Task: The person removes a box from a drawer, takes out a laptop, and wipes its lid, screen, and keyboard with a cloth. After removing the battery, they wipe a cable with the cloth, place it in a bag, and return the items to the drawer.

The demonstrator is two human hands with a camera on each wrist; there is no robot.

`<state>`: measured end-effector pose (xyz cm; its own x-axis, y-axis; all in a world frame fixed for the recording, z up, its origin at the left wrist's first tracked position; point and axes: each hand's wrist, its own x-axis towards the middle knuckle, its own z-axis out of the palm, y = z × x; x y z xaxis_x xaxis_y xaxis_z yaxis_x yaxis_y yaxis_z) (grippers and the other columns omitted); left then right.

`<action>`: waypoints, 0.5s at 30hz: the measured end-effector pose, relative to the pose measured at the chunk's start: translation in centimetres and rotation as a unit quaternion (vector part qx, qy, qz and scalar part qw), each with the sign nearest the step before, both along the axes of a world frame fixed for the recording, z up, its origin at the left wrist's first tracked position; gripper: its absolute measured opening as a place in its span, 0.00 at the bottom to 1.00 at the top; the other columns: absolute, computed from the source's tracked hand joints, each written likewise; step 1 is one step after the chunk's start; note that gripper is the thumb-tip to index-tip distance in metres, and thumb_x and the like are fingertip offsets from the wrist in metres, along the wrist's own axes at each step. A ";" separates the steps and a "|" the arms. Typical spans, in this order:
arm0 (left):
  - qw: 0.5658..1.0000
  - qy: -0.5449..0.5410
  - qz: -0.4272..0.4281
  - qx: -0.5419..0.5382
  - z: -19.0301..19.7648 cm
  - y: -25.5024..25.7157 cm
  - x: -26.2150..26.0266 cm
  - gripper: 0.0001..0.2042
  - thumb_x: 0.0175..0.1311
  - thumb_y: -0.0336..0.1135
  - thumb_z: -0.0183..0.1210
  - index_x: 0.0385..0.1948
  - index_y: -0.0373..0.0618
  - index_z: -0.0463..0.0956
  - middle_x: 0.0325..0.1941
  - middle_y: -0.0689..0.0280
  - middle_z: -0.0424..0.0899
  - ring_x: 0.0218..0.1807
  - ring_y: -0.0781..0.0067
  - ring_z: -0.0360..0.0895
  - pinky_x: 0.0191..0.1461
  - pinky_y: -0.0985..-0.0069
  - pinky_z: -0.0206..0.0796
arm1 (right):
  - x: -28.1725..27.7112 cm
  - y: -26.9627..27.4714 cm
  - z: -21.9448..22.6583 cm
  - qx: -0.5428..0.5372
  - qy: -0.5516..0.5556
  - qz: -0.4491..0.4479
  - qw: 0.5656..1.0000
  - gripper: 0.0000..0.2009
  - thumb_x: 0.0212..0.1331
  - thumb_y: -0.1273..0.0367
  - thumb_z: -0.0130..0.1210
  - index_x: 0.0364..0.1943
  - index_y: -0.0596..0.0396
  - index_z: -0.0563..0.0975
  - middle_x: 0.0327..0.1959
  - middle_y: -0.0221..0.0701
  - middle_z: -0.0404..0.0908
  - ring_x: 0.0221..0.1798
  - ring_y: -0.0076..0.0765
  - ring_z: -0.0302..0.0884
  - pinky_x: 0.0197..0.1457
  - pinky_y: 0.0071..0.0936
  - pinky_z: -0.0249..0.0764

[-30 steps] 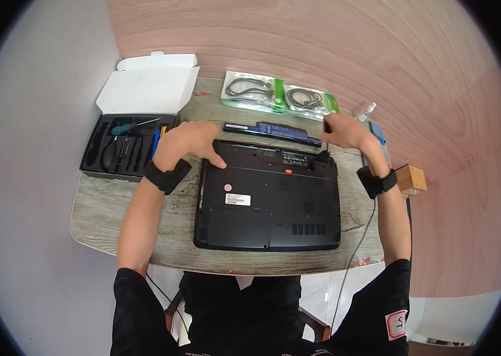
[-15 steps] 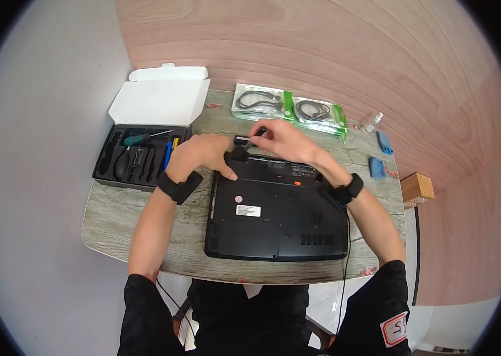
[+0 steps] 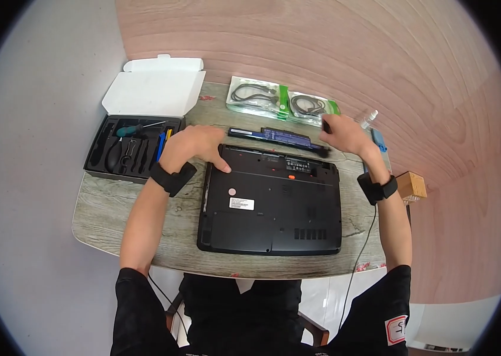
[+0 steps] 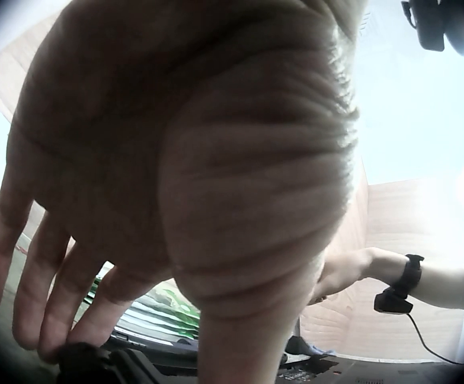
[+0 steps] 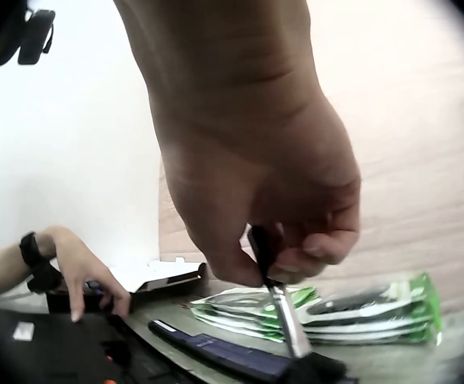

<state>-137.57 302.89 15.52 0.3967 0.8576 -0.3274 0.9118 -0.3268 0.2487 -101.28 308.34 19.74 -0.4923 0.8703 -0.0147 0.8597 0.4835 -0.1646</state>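
A black laptop lies upside down on the table, its battery bay along the far edge uncovered. My left hand rests at the far left corner, thumb pressed on the underside and the other fingers reaching past the edge. With the fingers of my right hand I hold a brush by its black handle, above a metal ferrule. Its dark bristles point down, near the right end of the removed battery. That long battery lies just beyond the laptop.
An opened tool box at the left holds a screwdriver and other tools. Bagged cables lie at the back. At the right are a small spray bottle, a blue item and a wooden box.
My right hand swung left with the brush to the laptop's far left corner, then returned along the far edge to the right end. My left hand stayed on the corner.
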 end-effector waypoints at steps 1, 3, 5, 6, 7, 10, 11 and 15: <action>1.000 -0.002 -0.002 0.005 0.1 -0.1 0.1 0.39 0.41 0.63 0.75 0.46 0.37 0.77 0.49 0.52 0.83 0.54 0.48 0.80 0.54 0.59 0.72 | -0.9 -0.5 0.4 -0.017 0.058 0.017 0.998 0.13 0.59 0.63 0.59 0.38 0.61 0.79 0.30 0.44 0.83 0.38 0.48 0.82 0.43 0.40 0.76; 1.000 0.000 0.004 0.000 0.2 -0.2 0.2 0.39 0.41 0.63 0.75 0.47 0.38 0.76 0.50 0.53 0.83 0.54 0.48 0.80 0.55 0.59 0.72 | -1.9 -1.5 0.7 -0.099 0.113 0.033 0.988 0.10 0.60 0.66 0.58 0.37 0.61 0.78 0.26 0.40 0.79 0.30 0.38 0.77 0.38 0.35 0.73; 1.000 -0.001 0.011 -0.003 0.3 -0.3 0.0 0.39 0.41 0.63 0.75 0.48 0.38 0.76 0.50 0.53 0.83 0.55 0.49 0.80 0.55 0.59 0.72 | -1.9 -1.2 0.1 -0.152 0.137 0.046 0.978 0.10 0.59 0.67 0.58 0.36 0.61 0.78 0.24 0.39 0.77 0.28 0.35 0.74 0.36 0.35 0.71; 1.000 -0.002 0.012 -0.004 0.2 -0.3 0.0 0.40 0.41 0.63 0.75 0.48 0.38 0.76 0.51 0.52 0.83 0.55 0.49 0.80 0.55 0.59 0.72 | -0.7 -0.1 -1.0 -0.129 0.126 0.054 0.982 0.10 0.59 0.66 0.59 0.37 0.61 0.78 0.23 0.36 0.77 0.26 0.34 0.73 0.35 0.35 0.72; 1.000 -0.003 0.014 -0.005 0.1 -0.3 0.0 0.40 0.41 0.63 0.75 0.49 0.38 0.76 0.51 0.52 0.83 0.55 0.48 0.80 0.56 0.59 0.72 | -0.4 0.1 -1.0 -0.067 0.069 0.038 0.995 0.10 0.59 0.66 0.59 0.37 0.61 0.78 0.23 0.34 0.77 0.26 0.33 0.74 0.34 0.34 0.72; 1.000 0.004 0.017 -0.019 -0.1 0.1 0.0 0.40 0.41 0.63 0.75 0.49 0.38 0.76 0.52 0.52 0.83 0.56 0.49 0.80 0.56 0.60 0.72 | -1.5 -0.7 -0.5 0.045 0.013 0.006 0.999 0.11 0.60 0.65 0.59 0.36 0.61 0.79 0.24 0.34 0.81 0.29 0.36 0.81 0.35 0.35 0.74; 1.000 0.007 0.017 -0.020 -0.1 0.2 -0.1 0.40 0.41 0.63 0.75 0.49 0.38 0.76 0.52 0.52 0.83 0.56 0.49 0.80 0.56 0.60 0.72 | -3.1 -1.7 0.0 -0.036 0.091 0.011 0.995 0.11 0.59 0.65 0.60 0.35 0.61 0.78 0.24 0.36 0.81 0.30 0.39 0.81 0.35 0.35 0.75; 1.000 -0.004 0.006 -0.007 -0.1 0.0 0.0 0.41 0.41 0.64 0.75 0.50 0.38 0.76 0.53 0.52 0.83 0.56 0.49 0.80 0.56 0.60 0.72 | -5.8 -3.5 0.0 -0.221 0.192 0.029 0.956 0.13 0.60 0.63 0.59 0.36 0.63 0.79 0.28 0.45 0.83 0.34 0.53 0.82 0.39 0.44 0.76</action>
<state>-137.55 302.85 15.43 0.3888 0.8577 -0.3363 0.9137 -0.3123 0.2599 -107.13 304.87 19.77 -0.5824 0.7919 -0.1836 0.6690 0.3386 -0.6617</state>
